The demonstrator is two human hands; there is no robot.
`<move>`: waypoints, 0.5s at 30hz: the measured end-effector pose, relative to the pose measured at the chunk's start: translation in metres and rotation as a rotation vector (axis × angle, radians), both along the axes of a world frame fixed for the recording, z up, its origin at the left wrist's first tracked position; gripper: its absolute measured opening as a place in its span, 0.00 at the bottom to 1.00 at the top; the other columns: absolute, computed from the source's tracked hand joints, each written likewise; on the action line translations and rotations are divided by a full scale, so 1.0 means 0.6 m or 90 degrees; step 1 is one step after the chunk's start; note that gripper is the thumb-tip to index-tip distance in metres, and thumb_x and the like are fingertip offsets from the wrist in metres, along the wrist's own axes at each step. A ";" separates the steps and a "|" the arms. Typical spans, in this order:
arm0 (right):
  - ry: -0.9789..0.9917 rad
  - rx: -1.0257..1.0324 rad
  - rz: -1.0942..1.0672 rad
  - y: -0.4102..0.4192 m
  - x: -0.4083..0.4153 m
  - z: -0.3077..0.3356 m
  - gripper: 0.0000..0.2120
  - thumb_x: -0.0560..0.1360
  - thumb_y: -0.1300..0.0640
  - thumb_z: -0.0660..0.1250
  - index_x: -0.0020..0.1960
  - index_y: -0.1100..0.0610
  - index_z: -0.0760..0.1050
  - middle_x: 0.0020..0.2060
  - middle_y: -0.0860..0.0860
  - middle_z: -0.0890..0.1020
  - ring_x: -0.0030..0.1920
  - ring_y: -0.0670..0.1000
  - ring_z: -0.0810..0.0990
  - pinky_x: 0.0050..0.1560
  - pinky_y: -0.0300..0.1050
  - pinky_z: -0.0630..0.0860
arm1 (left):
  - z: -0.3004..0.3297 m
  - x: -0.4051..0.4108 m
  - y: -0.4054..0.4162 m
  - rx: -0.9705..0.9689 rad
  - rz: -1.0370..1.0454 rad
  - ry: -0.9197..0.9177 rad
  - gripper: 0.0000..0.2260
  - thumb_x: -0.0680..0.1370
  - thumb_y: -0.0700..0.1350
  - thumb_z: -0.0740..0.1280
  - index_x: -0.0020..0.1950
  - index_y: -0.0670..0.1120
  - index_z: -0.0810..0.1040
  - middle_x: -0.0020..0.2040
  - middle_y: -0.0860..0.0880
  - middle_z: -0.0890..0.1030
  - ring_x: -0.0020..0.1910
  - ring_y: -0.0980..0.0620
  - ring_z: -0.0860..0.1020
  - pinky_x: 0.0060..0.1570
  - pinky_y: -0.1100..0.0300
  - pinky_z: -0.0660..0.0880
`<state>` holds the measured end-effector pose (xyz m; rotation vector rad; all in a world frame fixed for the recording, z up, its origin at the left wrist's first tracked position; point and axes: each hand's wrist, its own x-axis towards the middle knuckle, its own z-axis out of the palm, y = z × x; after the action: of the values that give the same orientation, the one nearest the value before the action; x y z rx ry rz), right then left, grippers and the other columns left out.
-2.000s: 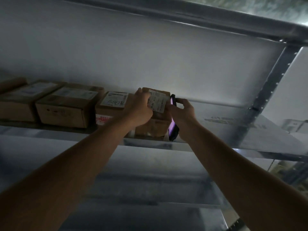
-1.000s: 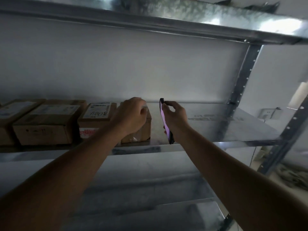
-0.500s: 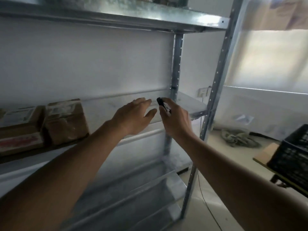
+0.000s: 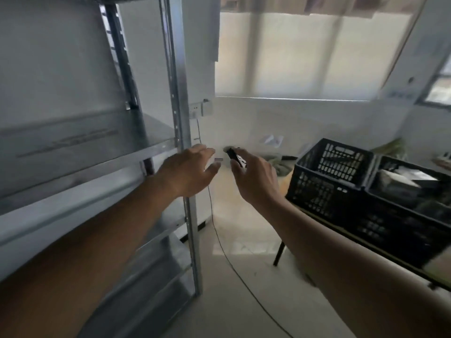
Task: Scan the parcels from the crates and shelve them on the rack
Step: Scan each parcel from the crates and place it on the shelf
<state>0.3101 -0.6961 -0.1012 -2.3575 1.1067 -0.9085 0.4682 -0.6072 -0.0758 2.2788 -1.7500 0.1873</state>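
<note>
Head view: right hand [image 4: 256, 178] grips scanner [image 4: 233, 156]; left hand [image 4: 189, 170] empty, fingers relaxed.

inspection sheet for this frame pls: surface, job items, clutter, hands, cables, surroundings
Surface: metal rack, visible shelf bare.
Job's things: two black crates on a table at right; right one holds pale contents, blurred. Dark handheld device, likely the scanner.
Clutter: cloth heap on floor.
Hands: left hand open, holding nothing; right hand grips the device.
Cables: thin cord runs from wall socket across floor.
Surroundings: bright covered window, white wall.
</note>
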 end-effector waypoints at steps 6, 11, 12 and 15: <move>0.061 0.039 -0.122 -0.133 -0.122 -0.040 0.23 0.86 0.44 0.63 0.79 0.45 0.71 0.67 0.58 0.82 0.65 0.63 0.81 0.64 0.59 0.78 | -0.025 -0.094 -0.186 0.037 -0.101 0.006 0.26 0.86 0.60 0.56 0.80 0.49 0.69 0.79 0.48 0.70 0.73 0.43 0.73 0.68 0.44 0.74; 0.106 0.083 -0.206 -0.250 -0.191 -0.080 0.23 0.86 0.43 0.61 0.80 0.44 0.70 0.68 0.57 0.81 0.66 0.65 0.79 0.65 0.62 0.76 | -0.068 -0.145 -0.347 0.059 -0.192 0.022 0.25 0.86 0.60 0.56 0.79 0.49 0.69 0.79 0.48 0.69 0.76 0.43 0.70 0.70 0.44 0.73; 0.115 0.088 -0.223 -0.275 -0.200 -0.087 0.23 0.86 0.43 0.61 0.80 0.44 0.70 0.68 0.57 0.81 0.65 0.65 0.79 0.65 0.62 0.77 | -0.079 -0.151 -0.381 0.060 -0.209 0.022 0.26 0.86 0.60 0.56 0.80 0.49 0.68 0.80 0.48 0.68 0.77 0.44 0.70 0.69 0.44 0.72; 0.137 0.098 -0.278 -0.350 -0.221 -0.110 0.23 0.86 0.42 0.60 0.80 0.44 0.69 0.69 0.56 0.81 0.66 0.64 0.79 0.65 0.61 0.77 | -0.113 -0.165 -0.487 0.067 -0.260 0.029 0.26 0.85 0.61 0.57 0.80 0.50 0.68 0.80 0.49 0.69 0.77 0.45 0.70 0.68 0.45 0.72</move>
<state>0.1776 -0.9062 -0.1672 -2.1616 1.7587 -0.6788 0.3694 -0.8994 -0.1435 1.9168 -2.1944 -0.0377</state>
